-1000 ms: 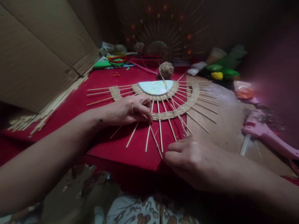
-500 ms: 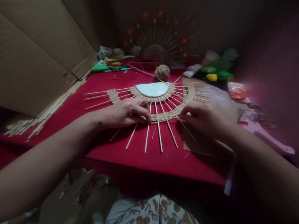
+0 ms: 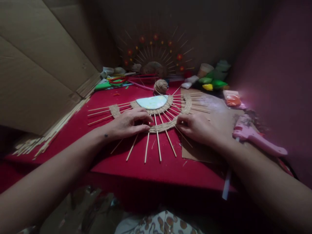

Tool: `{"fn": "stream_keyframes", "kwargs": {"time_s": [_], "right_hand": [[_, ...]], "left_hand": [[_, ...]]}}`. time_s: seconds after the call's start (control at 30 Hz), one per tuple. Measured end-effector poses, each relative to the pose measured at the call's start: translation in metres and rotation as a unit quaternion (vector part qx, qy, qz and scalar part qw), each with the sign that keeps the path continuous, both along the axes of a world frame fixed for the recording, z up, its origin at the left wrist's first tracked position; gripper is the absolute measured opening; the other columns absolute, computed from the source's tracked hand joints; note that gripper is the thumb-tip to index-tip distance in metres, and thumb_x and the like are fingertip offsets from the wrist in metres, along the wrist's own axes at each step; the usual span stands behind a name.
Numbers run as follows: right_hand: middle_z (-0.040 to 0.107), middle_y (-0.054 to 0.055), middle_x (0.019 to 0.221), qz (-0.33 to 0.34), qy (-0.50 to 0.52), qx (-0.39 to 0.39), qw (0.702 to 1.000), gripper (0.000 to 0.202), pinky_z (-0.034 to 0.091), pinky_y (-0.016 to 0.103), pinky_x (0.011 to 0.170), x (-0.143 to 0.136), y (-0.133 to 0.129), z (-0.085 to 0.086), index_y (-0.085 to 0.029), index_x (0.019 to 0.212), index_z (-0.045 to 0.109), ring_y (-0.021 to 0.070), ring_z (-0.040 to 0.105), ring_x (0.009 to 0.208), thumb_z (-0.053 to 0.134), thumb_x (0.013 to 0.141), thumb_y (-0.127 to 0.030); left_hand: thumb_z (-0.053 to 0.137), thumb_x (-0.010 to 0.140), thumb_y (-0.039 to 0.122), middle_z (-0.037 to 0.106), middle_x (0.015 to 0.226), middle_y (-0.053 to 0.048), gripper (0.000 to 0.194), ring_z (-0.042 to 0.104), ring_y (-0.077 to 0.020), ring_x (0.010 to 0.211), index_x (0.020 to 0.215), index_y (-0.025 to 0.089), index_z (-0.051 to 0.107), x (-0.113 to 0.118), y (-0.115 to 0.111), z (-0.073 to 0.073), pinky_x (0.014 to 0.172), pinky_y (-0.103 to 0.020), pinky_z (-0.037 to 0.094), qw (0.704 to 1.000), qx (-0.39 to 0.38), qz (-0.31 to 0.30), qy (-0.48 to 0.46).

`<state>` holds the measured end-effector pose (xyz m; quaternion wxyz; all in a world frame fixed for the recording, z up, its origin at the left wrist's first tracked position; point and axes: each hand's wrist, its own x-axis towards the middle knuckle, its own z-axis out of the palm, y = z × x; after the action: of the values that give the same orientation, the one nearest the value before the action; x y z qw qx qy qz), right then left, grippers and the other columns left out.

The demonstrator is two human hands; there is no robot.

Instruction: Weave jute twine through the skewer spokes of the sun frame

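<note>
Here — left hand (image 3: 131, 123) arched, fingers parted — right hand (image 3: 196, 127) curled, fingers pinched on woven band (image 3: 162, 127).

Half-round stick fan (image 3: 158, 146) on red cloth (image 3: 156, 175)

I watch from afar: left hand (image 3: 131, 123) and right hand (image 3: 196, 127) touch the woven band (image 3: 164, 126). A twine ball (image 3: 161, 86) sits behind the pale half-disc (image 3: 152, 102); glue gun (image 3: 257, 138) at right.

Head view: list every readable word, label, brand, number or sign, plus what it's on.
None legible.
Pale half-disc: faint yellowish patches, no letters or numbers discernible.
Cardboard panel: no print visible.
Pink glue gun: too dim and blurred to tell if marked.
Packet with orange contents: too small and blurred to tell.
</note>
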<state>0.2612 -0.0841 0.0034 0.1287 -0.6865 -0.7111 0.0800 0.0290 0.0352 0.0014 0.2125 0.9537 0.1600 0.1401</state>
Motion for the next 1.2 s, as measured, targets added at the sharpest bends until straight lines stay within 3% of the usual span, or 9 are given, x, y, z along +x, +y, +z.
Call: {"fn": "stream_keyframes", "kwargs": {"time_s": [0.23,0.43,0.73,1.0,1.2], "right_hand": [[0.064,0.003,0.07,0.005,0.014,0.01,1.0,0.013,0.031,0.026,0.06,0.001,0.0,-0.001,-0.018,0.079,0.067,0.0126,0.049,0.063,0.054,0.082,-0.018],[0.062,0.003,0.068,0.012,0.023,0.0,1.0,0.015,0.031,0.027,0.06,0.001,0.001,0.0,-0.018,0.078,0.067,0.0123,0.047,0.06,0.052,0.082,-0.016],[0.061,0.001,0.065,0.013,0.027,0.002,1.0,0.016,0.03,0.026,0.058,0.002,0.001,0.0,-0.019,0.078,0.068,0.0112,0.046,0.058,0.052,0.081,-0.017],[0.068,0.004,0.073,0.014,0.1,-0.003,0.995,0.015,0.037,0.025,0.062,0.006,0.002,0.003,-0.017,0.081,0.071,0.0126,0.056,0.066,0.056,0.08,-0.015],[0.064,0.0,0.065,0.02,0.188,-0.023,0.982,0.012,0.036,0.024,0.058,0.019,0.0,0.024,-0.015,0.077,0.07,0.0112,0.055,0.062,0.06,0.08,-0.021]], "left_hand": [[0.055,0.089,0.037,0.062,0.1,-0.007,0.026,0.056,-0.0173,0.089,0.105,0.018,0.064,0.031,-0.017,0.016,0.078,-0.029,0.041,0.997,0.059,-0.012,0.047],[0.058,0.084,0.032,0.064,0.093,-0.006,0.025,0.056,-0.0161,0.079,0.105,0.018,0.062,0.051,-0.018,0.018,0.067,-0.026,0.04,0.99,0.028,0.016,0.139],[0.062,0.081,0.032,0.062,0.083,-0.002,0.033,0.054,-0.0146,0.074,0.112,0.02,0.062,0.05,-0.017,-0.003,0.066,-0.026,0.038,0.995,0.013,0.032,0.09],[0.061,0.083,0.029,0.06,0.076,0.0,0.03,0.049,-0.011,0.063,0.111,0.02,0.064,0.047,-0.017,-0.003,0.063,-0.024,0.038,0.998,-0.039,0.022,0.045],[0.063,0.081,0.033,0.055,0.071,0.002,0.03,0.044,-0.0105,0.061,0.107,0.019,0.068,0.036,-0.01,0.007,0.062,-0.024,0.036,0.994,-0.09,0.053,0.03]]}}
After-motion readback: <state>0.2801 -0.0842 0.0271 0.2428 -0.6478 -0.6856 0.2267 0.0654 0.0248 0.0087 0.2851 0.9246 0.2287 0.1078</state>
